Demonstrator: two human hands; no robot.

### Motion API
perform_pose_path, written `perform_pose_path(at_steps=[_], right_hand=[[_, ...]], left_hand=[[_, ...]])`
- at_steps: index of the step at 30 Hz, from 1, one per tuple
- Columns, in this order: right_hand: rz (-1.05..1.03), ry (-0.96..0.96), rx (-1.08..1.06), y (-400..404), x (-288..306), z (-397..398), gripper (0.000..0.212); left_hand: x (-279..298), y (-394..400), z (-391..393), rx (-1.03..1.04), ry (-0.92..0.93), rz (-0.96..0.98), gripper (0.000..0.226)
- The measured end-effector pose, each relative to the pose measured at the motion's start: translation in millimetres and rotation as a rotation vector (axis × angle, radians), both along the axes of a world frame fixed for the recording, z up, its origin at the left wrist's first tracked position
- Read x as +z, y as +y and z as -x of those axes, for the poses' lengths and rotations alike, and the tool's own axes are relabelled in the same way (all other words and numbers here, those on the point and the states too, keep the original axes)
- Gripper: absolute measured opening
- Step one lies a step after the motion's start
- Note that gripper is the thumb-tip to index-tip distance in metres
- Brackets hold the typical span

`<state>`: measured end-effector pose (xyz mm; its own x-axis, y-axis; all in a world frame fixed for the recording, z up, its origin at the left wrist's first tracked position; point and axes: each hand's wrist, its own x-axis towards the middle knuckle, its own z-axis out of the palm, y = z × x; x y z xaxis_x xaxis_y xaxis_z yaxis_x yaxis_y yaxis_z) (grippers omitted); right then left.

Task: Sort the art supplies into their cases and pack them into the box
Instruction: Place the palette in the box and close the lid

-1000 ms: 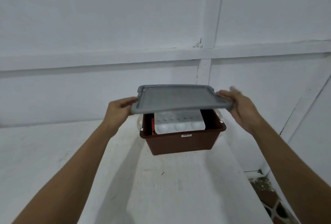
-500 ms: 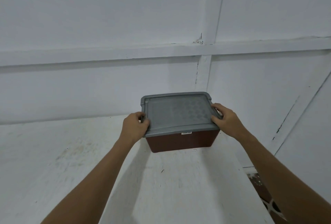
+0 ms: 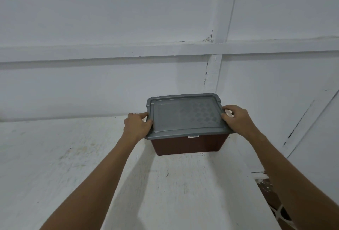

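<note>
A brown plastic box stands on the white table near the back wall. A grey lid lies flat on top of it and hides everything inside. My left hand grips the lid's left edge, thumb on top and fingers curled round the rim. My right hand grips the lid's right edge the same way, with the thumb pressing on the top surface.
A white wall with a horizontal ledge runs close behind the box. The table's right edge drops off to a patterned floor at the lower right. A white side wall stands to the right.
One second ago I held the lid in the air above the box, which was uncovered with a white palette showing inside. The lid has come down onto the box, and both hands now grip its edges.
</note>
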<state>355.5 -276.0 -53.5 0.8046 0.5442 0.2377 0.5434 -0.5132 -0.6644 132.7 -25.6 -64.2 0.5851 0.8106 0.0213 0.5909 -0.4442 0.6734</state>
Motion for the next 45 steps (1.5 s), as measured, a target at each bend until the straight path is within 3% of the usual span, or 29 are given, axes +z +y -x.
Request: perform_pose_path(at_steps=[4, 7, 11, 16, 18, 21, 24, 27, 29, 31, 33, 39, 45], right_hand=[[0.103, 0.224, -0.169, 10.4, 2.4, -11.9, 0.057], [0.039, 0.463, -0.138, 11.1, 2.2, -10.1, 0.045], [-0.035, 0.261, -0.115, 9.6, 2.9, -7.7, 0.034], [0.187, -0.08, -0.04, 16.2, 5.9, 2.3, 0.021], [0.255, -0.115, 0.008, 15.1, 4.0, 4.2, 0.017], [0.295, -0.062, 0.07, 9.9, 7.4, 5.1, 0.03], [0.352, -0.022, 0.128, 7.0, 9.4, 3.2, 0.032], [0.357, -0.01, 0.138, 7.5, 5.7, 3.5, 0.029], [0.322, 0.008, 0.129, 8.2, 4.0, 10.0, 0.042], [0.273, 0.011, 0.119, 10.4, 3.6, 19.4, 0.053], [0.24, 0.0, 0.112, 15.3, 2.8, 29.6, 0.057], [0.232, -0.044, 0.091, 50.1, -6.8, 63.2, 0.062], [0.168, -0.054, 0.132, 115.4, -14.3, 130.2, 0.067]], left_hand=[[5.7, -0.4, -3.5, 0.108, -0.153, 0.315, 0.053], [2.3, -2.5, -3.9, 0.17, -0.182, 0.457, 0.041], [4.8, -5.8, -7.4, 0.185, -0.136, 0.198, 0.041], [6.8, -15.2, -13.6, 0.122, 0.007, -0.134, 0.032], [9.0, -23.0, -17.2, 0.094, 0.11, -0.26, 0.026], [12.4, -27.2, -18.7, 0.028, 0.232, -0.328, 0.014], [15.9, -28.2, -18.0, -0.092, 0.362, -0.408, 0.018], [24.7, -23.1, -12.9, -0.157, 0.253, -0.391, 0.021], [13.1, -17.2, -7.1, -0.295, 0.152, -0.287, 0.031], [2.4, -15.7, -1.9, -0.292, 0.093, -0.18, 0.039], [-4.3, -14.8, 2.6, -0.312, 0.156, -0.255, 0.048], [-6.5, 18.2, 39.9, -0.292, 0.079, -0.157, 0.052], [-2.7, 77.8, 114.0, -0.274, 0.052, -0.123, 0.042]])
